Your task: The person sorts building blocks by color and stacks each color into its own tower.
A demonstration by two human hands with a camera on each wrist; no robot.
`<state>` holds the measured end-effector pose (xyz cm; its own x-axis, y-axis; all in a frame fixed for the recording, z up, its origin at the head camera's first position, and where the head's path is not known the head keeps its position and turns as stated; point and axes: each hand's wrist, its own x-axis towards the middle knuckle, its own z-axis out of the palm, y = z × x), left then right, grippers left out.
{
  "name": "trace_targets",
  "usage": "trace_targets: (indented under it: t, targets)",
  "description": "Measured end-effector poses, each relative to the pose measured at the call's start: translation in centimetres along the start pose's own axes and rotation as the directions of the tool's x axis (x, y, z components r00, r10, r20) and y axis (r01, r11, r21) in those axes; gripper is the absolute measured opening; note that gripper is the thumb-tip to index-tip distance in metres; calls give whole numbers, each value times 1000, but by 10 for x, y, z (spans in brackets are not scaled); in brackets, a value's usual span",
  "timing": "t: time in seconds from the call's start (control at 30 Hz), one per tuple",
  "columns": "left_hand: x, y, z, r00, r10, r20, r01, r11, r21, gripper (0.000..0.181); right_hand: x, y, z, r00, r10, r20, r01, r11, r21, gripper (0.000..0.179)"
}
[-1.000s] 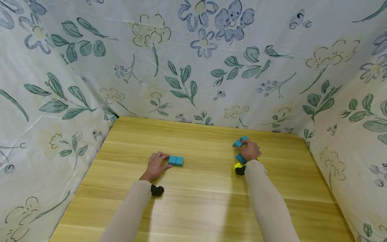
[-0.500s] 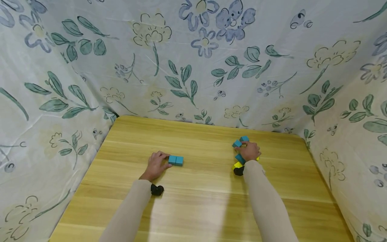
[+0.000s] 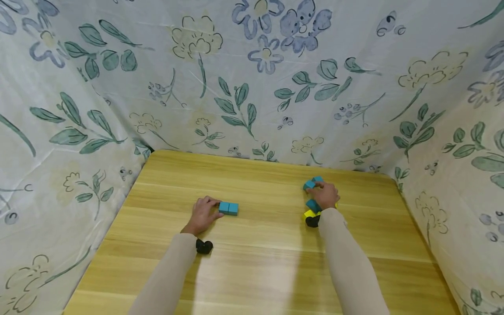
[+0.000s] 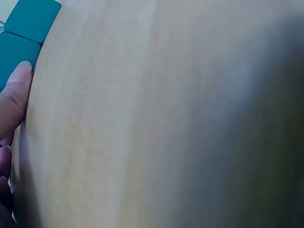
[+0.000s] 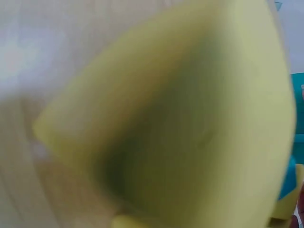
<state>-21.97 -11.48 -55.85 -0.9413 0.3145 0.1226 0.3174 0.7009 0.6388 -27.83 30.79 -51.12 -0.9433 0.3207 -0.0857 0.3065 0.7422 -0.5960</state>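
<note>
On the left of the table, two blue blocks [image 3: 229,208] lie side by side, touching. My left hand [image 3: 201,215] pinches the left one between thumb and index finger; in the left wrist view the thumb [image 4: 16,92] presses against its side. Further right, my right hand [image 3: 326,195] reaches into a small cluster and pinches a blue block [image 3: 309,185] with thumb and forefinger. Another blue block [image 3: 317,179] is just behind it, partly covered by the fingers. Nearer the wrist are a blue block [image 3: 313,205] and a yellow block [image 3: 309,214], partly hidden.
A wooden table [image 3: 260,245] carries the blocks. Floral cloth [image 3: 252,87] hangs behind and at both sides of it. A large blurred yellow block [image 5: 199,123] fills much of the right wrist view. Black wrist devices [image 3: 204,246] sit at both cuffs.
</note>
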Motion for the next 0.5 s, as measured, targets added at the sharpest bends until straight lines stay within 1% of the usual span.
trace_targets:
  t: [0.1, 0.17, 0.27, 0.43, 0.5]
  targets:
    - [0, -1, 0, 1000, 4, -6, -4, 1000, 5, 44, 0, -3, -3, 999, -30, -19, 31, 999, 29, 49]
    - [0, 0, 0, 1000, 6, -7, -5, 1000, 7, 44, 1, -6, -7, 998, -54, -25, 55, 998, 29, 50]
    - [0, 1, -1, 1000, 3, -4, -3, 1000, 10, 45, 0, -9, -11, 996, -89, -23, 90, 995, 52, 50]
    - [-1, 2, -1, 1000, -3, 4, 3, 1000, 12, 46, -8, -19, -18, 989, -143, -24, 145, 977, 155, 49]
    - [-1, 3, -1, 1000, -3, 5, 3, 1000, 9, 46, -13, -24, -19, 985, -168, -25, 170, 970, 176, 49]
